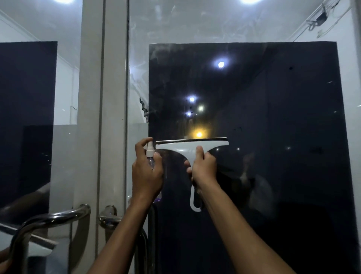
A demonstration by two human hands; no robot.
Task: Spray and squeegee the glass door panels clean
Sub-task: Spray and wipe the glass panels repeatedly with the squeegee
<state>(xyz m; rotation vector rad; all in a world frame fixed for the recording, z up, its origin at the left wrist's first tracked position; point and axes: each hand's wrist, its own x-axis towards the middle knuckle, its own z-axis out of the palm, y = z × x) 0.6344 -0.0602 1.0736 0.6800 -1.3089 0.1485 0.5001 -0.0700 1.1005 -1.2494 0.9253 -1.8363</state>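
Left hand: wrapped around a small spray bottle, finger on its nozzle, at the right-hand glass panel.
Right hand: grips the white squeegee, blade up against the glass.
Done: uncertain; smears show across the upper pane.
Left: apparently most of this panel, plus the left panel.

**Dim room, glass full of reflected lamps**

The room is dim. Bright ceiling lights burn out to white far above the hands. Their reflections dot the dark glass panel above the right hand, with one warm yellow glow just over it. Hazy streaks catch light higher up. Straight lines bow toward the edges, and the door handles below the left hand look soft.
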